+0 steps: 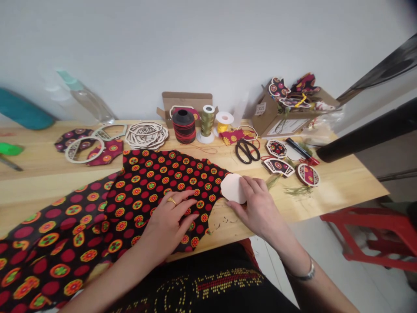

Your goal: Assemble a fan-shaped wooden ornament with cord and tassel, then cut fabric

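Observation:
Black fabric (156, 174) printed with red dots and orange-green flowers covers much of the table in front of me. My left hand (172, 217) lies flat on it with the fingers stretched out, a ring on one finger. At the fabric's right edge, my right hand (256, 200) grips a white scalloped card piece (233, 188) between thumb and fingers. The card's left edge meets the cloth's edge; whether it overlaps the cloth I cannot tell. Black-handled scissors (247, 151) lie just beyond the right hand.
Thread spools (184, 126), stacked wooden cutouts (146, 134) and a spray bottle (87, 100) stand along the wall. Finished ornaments (278, 167) and a marker (301, 151) lie right. A cardboard box (283, 119) holds more ornaments. A red stool (371, 230) stands beside the table.

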The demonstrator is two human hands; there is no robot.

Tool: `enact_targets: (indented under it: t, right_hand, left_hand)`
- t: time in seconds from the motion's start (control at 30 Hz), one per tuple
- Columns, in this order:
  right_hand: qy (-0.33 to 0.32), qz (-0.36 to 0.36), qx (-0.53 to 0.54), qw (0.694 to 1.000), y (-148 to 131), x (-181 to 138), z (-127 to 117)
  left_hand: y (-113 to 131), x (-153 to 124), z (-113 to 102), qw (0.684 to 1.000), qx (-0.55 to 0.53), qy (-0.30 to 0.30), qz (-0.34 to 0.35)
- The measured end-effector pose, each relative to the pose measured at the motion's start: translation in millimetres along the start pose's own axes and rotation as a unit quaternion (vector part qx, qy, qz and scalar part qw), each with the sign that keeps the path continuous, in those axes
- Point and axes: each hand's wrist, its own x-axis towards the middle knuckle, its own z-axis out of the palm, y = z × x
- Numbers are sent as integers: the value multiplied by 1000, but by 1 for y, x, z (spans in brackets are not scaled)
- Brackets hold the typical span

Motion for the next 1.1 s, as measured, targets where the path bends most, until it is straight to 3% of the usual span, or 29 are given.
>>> enact_targets:
  t: [0.4, 0.6, 1.1]
  right_hand:
    - [-24, 14, 37, 999, 5, -1, -4]
    - [0, 35, 75, 997, 14, 2, -10]
    - [-42, -13, 76, 996, -1, 7, -5]
  left_hand:
    - [-1, -1, -1, 1000, 5, -8, 10]
    - [-8, -7, -6, 1000, 11, -5, 24]
    - [-7, -10, -15, 999, 39, 8, -10]
